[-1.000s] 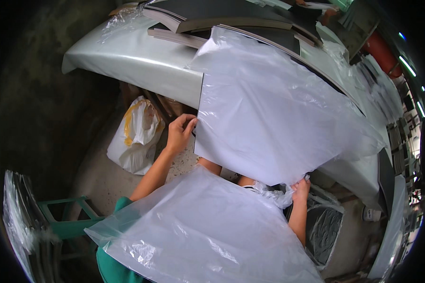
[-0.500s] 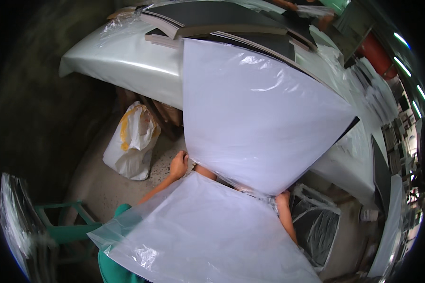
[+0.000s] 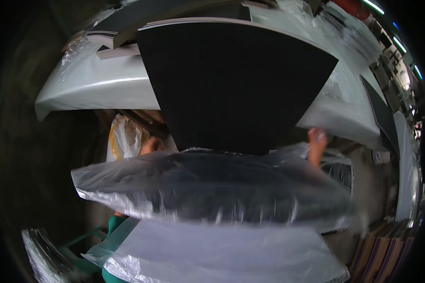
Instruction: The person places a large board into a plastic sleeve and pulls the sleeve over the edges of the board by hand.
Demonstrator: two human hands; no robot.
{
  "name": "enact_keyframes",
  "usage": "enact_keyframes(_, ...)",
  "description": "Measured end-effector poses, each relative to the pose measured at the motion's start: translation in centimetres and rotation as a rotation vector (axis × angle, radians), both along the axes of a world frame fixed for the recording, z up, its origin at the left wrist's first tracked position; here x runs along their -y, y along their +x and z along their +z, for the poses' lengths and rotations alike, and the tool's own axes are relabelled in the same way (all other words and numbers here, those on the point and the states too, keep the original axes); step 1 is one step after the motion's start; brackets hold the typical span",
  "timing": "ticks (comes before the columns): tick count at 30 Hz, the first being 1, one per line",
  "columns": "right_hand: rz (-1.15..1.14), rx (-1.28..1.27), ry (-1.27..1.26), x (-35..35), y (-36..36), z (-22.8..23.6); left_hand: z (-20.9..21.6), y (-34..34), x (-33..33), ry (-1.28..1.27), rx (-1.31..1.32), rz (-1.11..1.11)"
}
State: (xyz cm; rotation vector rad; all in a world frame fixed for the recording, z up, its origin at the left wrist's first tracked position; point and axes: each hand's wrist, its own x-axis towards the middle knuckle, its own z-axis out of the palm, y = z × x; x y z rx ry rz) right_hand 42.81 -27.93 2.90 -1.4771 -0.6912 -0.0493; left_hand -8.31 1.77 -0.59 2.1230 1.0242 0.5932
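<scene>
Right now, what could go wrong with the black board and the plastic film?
The clear film, loosely spread near the left hand and the right hand, might crease. The black board, jutting past the white-covered table's near edge, could slip. The pale film close below might cling to the clear film.

Place: workshop, probably — stacked boards [image 3: 132,19] | covered table [image 3: 99,92] | strip lights [image 3: 400,44] — blurred

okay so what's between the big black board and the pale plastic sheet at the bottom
Clear plastic film, blurred, spans the stretch between black board and pale plastic sheet in the head view.
</scene>
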Motion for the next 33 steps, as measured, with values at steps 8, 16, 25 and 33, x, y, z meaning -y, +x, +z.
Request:
enact_keyframes(8,1.147,-0.312,0.247,-5.3,-15.9,24.4,23.2,8.0,5.8,-0.135,0.687,-0.381)
enact_keyframes(16,1.317,-0.835,0.167,-8.3,-22.2,20.5,22.5,16.2,14.1,-0.107,0.626,-0.383)
enact_keyframes(25,0.935,-0.537,0.017,-8.0,-21.0,20.7,23.1,15.0,14.0,-0.456,0.645,-0.309)
enact_keyframes(33,1.042,-0.932,0.173,-8.1,-21.3,20.0,22.0,15.4,13.0,-0.199,0.553,-0.274)
